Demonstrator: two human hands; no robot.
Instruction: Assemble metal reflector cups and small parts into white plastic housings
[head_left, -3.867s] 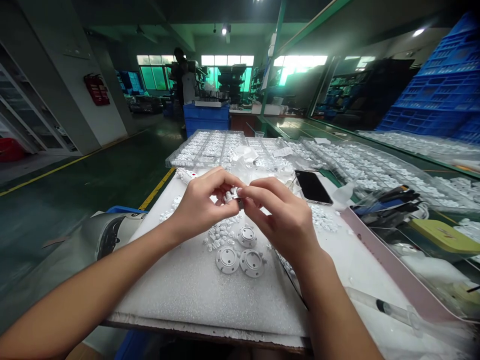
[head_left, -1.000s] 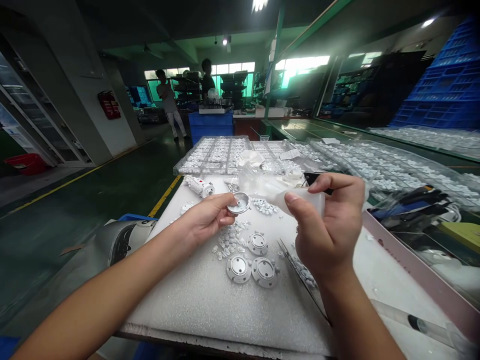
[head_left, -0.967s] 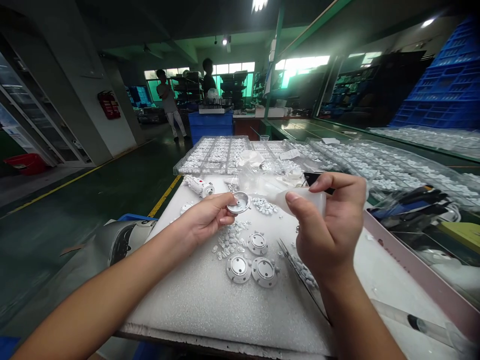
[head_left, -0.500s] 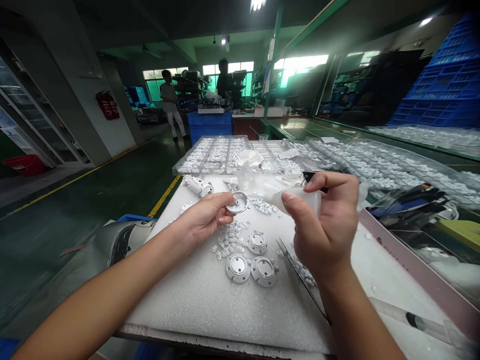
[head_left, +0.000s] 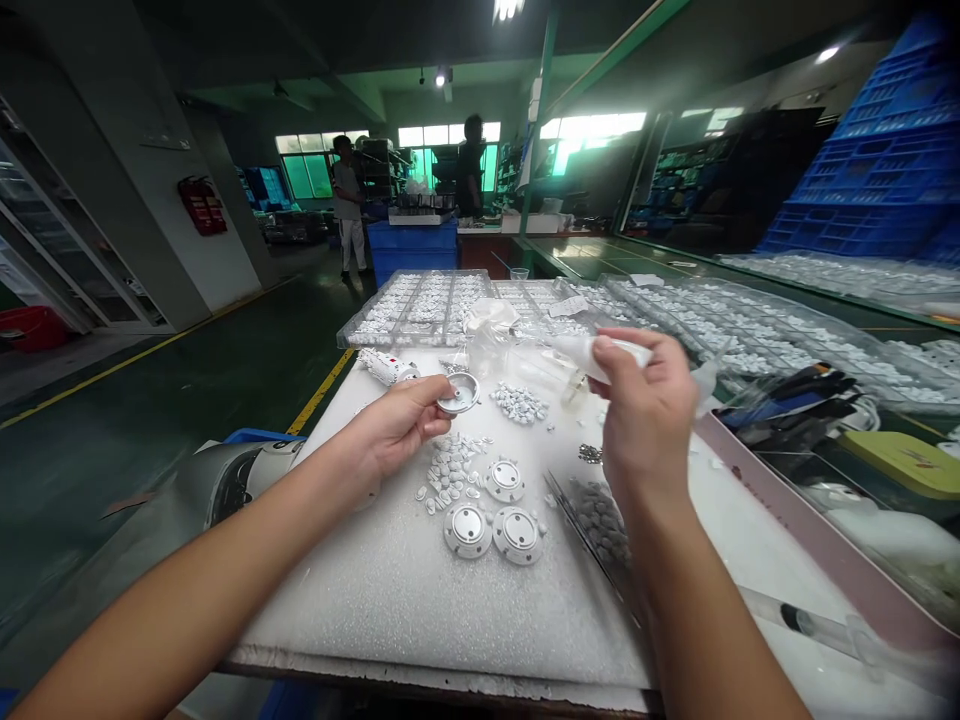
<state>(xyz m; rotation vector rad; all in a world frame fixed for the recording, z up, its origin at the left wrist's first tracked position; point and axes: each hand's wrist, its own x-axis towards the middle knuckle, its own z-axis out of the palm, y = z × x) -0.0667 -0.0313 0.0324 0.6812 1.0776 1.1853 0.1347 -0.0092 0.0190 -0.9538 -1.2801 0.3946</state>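
My left hand (head_left: 397, 428) pinches a round white dish-shaped part (head_left: 463, 396) by its edge, hollow side up, above the foam-topped table. In my right hand (head_left: 646, 415) is a translucent white plastic bottle (head_left: 628, 352), tilted on its side; its front end is blurred. Three similar round white parts (head_left: 468, 528) lie below my hands, beside a pile of small white pieces (head_left: 452, 470). Another heap of small pieces (head_left: 519, 403) sits further back. Tweezers (head_left: 577, 525) rest near my right forearm, against a grey-white heap partly hidden by it.
Clear compartment trays (head_left: 420, 312) full of white pieces stand along the back. A white cylindrical assembly (head_left: 386, 366) lies at the table's left. On the right are a syringe (head_left: 814, 622) and a pink-edged box (head_left: 780, 515). Two people stand far off.
My right hand has lifted the bottle up and slightly back, away from the round part. My left hand still holds that part, and the view has shifted a little.
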